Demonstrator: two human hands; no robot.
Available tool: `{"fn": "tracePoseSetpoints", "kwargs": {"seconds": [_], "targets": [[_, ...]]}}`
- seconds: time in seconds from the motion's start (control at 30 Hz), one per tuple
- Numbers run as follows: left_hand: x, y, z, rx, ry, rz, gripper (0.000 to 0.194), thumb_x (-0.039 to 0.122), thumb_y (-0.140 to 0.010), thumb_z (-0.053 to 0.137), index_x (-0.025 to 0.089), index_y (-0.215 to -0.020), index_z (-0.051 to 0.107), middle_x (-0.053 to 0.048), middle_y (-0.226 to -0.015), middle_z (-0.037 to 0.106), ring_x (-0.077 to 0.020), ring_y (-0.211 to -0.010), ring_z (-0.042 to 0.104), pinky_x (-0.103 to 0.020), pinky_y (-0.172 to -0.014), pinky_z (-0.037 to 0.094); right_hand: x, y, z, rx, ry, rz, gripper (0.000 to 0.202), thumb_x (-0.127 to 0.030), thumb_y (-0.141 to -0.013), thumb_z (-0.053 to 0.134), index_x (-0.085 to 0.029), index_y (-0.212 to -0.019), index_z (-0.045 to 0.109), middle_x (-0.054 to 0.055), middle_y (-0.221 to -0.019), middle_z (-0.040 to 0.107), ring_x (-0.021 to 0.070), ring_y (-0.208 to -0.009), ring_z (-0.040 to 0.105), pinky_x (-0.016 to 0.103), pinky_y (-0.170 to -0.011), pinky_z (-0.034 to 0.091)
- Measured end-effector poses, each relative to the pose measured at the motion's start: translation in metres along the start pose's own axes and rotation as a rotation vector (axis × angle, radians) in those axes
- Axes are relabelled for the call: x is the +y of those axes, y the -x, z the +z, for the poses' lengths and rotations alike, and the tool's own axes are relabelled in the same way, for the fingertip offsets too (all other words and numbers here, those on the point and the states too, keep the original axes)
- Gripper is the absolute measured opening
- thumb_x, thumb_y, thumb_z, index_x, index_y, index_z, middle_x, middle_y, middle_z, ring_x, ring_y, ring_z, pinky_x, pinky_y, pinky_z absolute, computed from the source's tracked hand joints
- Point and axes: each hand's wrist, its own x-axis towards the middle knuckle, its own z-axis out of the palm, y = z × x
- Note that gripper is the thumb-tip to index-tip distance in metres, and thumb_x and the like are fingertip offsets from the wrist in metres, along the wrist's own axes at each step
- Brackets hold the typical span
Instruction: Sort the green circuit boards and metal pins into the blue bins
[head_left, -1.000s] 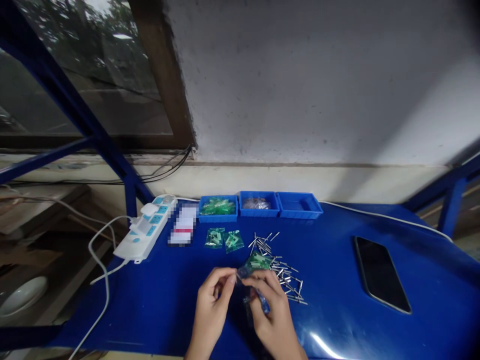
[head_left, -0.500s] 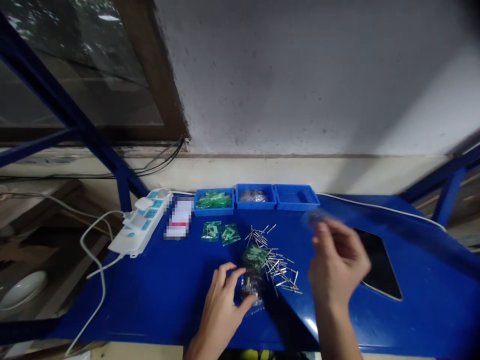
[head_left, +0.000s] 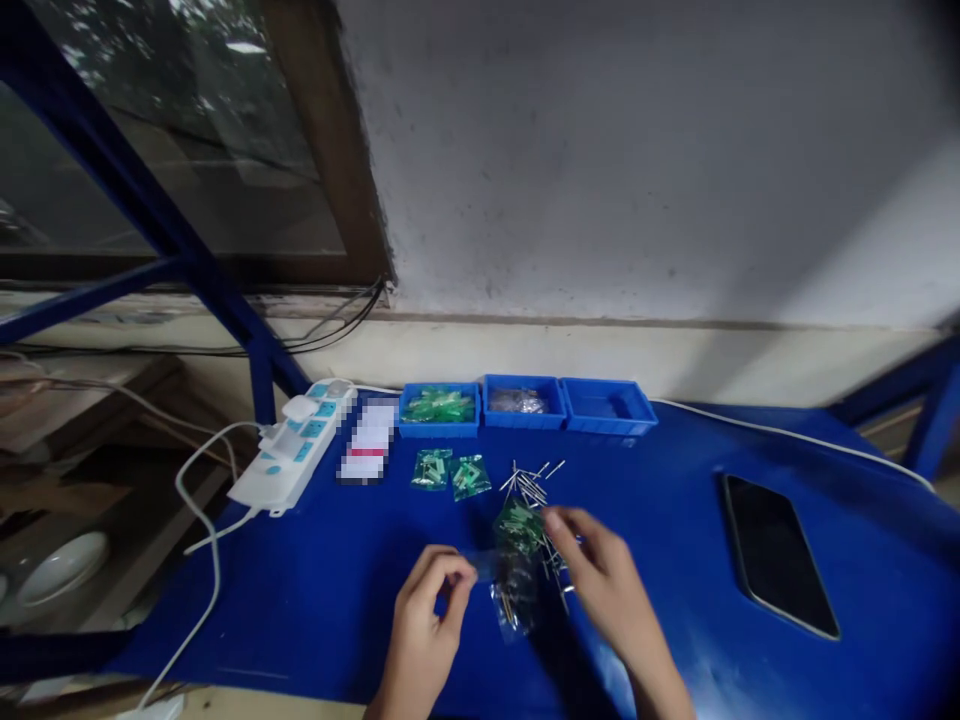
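Observation:
My left hand pinches a clear plastic bag between thumb and fingers, above the table's front part. My right hand has its fingers drawn together beside the right edge of a green packet; what lies between the fingertips, if anything, is hidden. Just in front of the green packet lies a clear bag with small dark and brass-coloured parts. Loose metal pins are spread behind the green packet and partly under my right hand. Two small green packets with pale pieces lie farther back.
Three blue bins line the back: one with green packets, one with clear packets, and a right-hand bin. A power strip and a blurred-out white item are at left. A phone lies at right.
My right hand has moved left and in to the green packet. My left hand has left the bag of dark parts and now pinches a clear bag. The view has shifted slightly.

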Motion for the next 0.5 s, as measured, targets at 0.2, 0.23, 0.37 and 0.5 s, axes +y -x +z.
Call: {"fn": "tracePoseSetpoints", "kwargs": {"seconds": [0.2, 0.23, 0.37, 0.5], "targets": [[0.008, -0.003, 0.013, -0.02, 0.012, 0.291, 0.02, 0.01, -0.085, 0.047, 0.021, -0.08, 0.063, -0.007, -0.102, 0.056, -0.0175, -0.099, 0.058, -0.027, -0.086, 0.048, 0.001, 0.041, 0.019, -0.08, -0.573, 0.28, 0.037, -0.048, -0.075, 0.064, -0.017, -0.094, 0.065, 0.002, -0.07, 0.061, 0.0142, -0.065, 0.055, 0.024, -0.059, 0.043], [0.01, -0.003, 0.016, -0.029, 0.019, 0.308, 0.021, 0.009, -0.085, 0.047, 0.021, -0.081, 0.063, -0.007, -0.104, 0.055, -0.0174, -0.1, 0.057, -0.027, -0.086, 0.049, 0.0, 0.037, 0.015, -0.063, -0.597, 0.279, 0.037, -0.045, -0.072, 0.068, -0.017, -0.096, 0.064, 0.001, -0.07, 0.06, 0.0135, -0.066, 0.055, 0.023, -0.06, 0.043], [0.015, 0.0, 0.024, -0.023, 0.059, 0.309, 0.022, 0.009, -0.086, 0.047, 0.021, -0.08, 0.064, -0.008, -0.113, 0.048, -0.0174, -0.104, 0.055, -0.026, -0.086, 0.049, -0.007, 0.02, 0.001, -0.188, -0.563, 0.2, 0.041, -0.037, -0.069, 0.072, -0.019, -0.105, 0.062, -0.001, -0.07, 0.057, 0.0135, -0.068, 0.055, 0.026, -0.068, 0.043], [0.015, 0.006, 0.02, -0.044, 0.113, 0.072, 0.016, 0.022, -0.087, 0.052, 0.023, -0.088, 0.067, -0.009, -0.129, 0.038, -0.022, -0.11, 0.05, -0.031, -0.089, 0.045, -0.017, 0.018, 0.002, -0.176, -0.333, 0.002, 0.016, -0.034, -0.08, 0.061, -0.019, -0.086, 0.065, 0.002, -0.073, 0.059, 0.0151, -0.069, 0.054, 0.028, -0.065, 0.042]]}}
